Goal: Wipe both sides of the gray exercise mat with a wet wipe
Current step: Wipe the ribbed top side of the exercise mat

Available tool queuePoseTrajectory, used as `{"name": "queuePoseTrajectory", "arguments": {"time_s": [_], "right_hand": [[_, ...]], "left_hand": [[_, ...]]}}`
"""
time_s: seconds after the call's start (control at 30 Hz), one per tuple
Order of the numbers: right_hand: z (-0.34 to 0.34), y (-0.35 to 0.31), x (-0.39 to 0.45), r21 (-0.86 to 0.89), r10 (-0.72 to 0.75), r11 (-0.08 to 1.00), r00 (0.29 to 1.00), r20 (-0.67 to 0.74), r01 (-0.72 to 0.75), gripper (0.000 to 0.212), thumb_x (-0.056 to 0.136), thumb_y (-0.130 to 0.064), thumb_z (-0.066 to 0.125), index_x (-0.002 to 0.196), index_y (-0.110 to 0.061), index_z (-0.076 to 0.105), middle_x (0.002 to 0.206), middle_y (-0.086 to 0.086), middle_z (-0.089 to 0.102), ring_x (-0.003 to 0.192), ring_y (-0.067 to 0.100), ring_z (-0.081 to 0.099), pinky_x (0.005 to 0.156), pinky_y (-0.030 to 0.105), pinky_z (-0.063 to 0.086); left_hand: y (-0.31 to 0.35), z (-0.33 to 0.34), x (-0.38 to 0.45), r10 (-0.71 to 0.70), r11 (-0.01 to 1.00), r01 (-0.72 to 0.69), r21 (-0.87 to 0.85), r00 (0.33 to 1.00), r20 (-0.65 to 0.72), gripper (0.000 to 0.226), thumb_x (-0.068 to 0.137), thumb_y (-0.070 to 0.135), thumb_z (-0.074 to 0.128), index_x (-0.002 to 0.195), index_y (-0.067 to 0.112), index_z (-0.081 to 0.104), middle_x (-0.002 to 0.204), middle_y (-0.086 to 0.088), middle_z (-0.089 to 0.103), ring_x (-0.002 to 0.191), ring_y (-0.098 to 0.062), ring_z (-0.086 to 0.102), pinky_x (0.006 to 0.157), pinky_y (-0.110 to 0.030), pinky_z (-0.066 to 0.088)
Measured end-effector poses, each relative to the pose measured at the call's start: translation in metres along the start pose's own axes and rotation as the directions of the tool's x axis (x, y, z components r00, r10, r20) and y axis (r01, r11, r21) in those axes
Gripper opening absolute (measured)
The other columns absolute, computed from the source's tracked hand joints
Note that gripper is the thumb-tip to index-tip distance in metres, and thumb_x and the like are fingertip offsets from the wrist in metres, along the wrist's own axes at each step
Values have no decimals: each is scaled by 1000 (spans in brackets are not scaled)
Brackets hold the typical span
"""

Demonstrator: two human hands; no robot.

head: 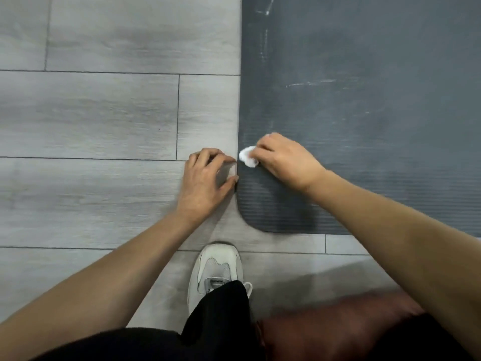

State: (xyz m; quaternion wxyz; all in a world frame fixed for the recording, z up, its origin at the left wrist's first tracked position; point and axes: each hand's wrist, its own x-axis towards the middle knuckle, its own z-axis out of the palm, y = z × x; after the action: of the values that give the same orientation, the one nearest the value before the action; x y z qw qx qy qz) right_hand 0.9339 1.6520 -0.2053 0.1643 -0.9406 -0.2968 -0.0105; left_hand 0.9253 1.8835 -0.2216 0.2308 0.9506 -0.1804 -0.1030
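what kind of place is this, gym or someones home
Cannot tell which; it is an indoor room. A gray exercise mat lies flat on gray wood-look plank flooring, and the person wears a white sneaker indoors. No walls or equipment show.

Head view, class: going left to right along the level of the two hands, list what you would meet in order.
Gray wood-look floor → left hand, fingertips at the mat's edge → crumpled white wet wipe → right hand holding it → dark gray exercise mat.
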Motion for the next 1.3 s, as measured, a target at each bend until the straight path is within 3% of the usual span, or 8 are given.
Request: {"name": "queuePoseTrajectory", "arguments": {"time_s": [0.2, 0.37, 0.5, 0.63, 0.77, 0.97, 1.13, 1.3], "right_hand": [[3, 31, 78, 120, 599, 801, 785, -159, -587, 14, 84, -3, 55, 90, -8, 67, 91, 13, 55, 79, 32, 51, 67, 45, 46], [10, -4, 32, 144, 315, 943, 945, -87, -301, 18, 85, -1, 63, 99, -10, 69, 90, 9, 58, 78, 29, 52, 70, 42, 49], [-1, 25, 46, 60, 116, 992, 992, -49, -113, 17, 86, -2, 63, 99, -12, 70, 88, 6, 60, 77, 26, 52, 65, 36, 50], [-12, 101, 136, -5, 311, 949, 938, -152, -316, 14, 85, -7, 59, 90, -11, 71, 88, 13, 60, 78, 34, 56, 64, 40, 47], [-19, 138, 188, 57, 618, 784, 768, -167, -618, 26, 89, -8, 50, 102, -12, 72, 100, 14, 59, 92, 32, 56, 74, 36, 40], [-4, 71, 96, 169, 388, 916, 909, -150, -364, 17, 87, 0, 62, 98, -9, 72, 86, 9, 57, 76, 27, 52, 69, 33, 42], [-8, 95, 96, 110, 191, 978, 973, -133, -177, 21, 87, 2, 62, 101, -10, 72, 91, 7, 62, 79, 26, 55, 79, 32, 48], [-27, 189, 205, 33, 452, 889, 861, -233, -458, 22, 87, -9, 57, 100, -13, 73, 95, 13, 62, 87, 33, 58, 74, 38, 47]], "left_hand": [[6, -4, 8, 47, 999, -47, -13, 999, -22, 35, 92, 39, 60, 120, 20, 64, 124, 1, 58, 113, -22, 54, 101, -35, 40], [16, 8, 18, 67, 990, -83, -116, 989, -131, 29, 94, 27, 61, 116, 10, 70, 120, -4, 67, 116, -21, 60, 104, -32, 46], [18, 21, 15, 112, 985, -133, -107, 977, -183, 22, 92, 20, 70, 109, 8, 74, 114, -5, 70, 116, -24, 64, 103, -33, 49], [21, 20, 21, 140, 985, -156, -68, 971, -193, 16, 91, 20, 67, 101, 9, 73, 105, -5, 69, 110, -25, 65, 99, -36, 51], [20, 15, 40, 160, 985, -168, -35, 974, -158, 6, 88, 16, 65, 92, 13, 68, 100, -4, 66, 100, -26, 65, 88, -44, 53], [30, 13, 88, 108, 985, -133, -110, 973, -203, 21, 89, 11, 66, 109, 8, 71, 114, -7, 66, 106, -24, 62, 96, -36, 51], [39, 19, 101, 19, 985, -62, -162, 968, -250, 15, 91, 15, 59, 96, 9, 72, 104, -4, 67, 97, -19, 60, 88, -29, 50], [38, 13, 109, 74, 992, -92, -88, 978, -194, 17, 92, 20, 52, 93, 16, 68, 98, 2, 63, 91, -17, 55, 84, -30, 48]]}}
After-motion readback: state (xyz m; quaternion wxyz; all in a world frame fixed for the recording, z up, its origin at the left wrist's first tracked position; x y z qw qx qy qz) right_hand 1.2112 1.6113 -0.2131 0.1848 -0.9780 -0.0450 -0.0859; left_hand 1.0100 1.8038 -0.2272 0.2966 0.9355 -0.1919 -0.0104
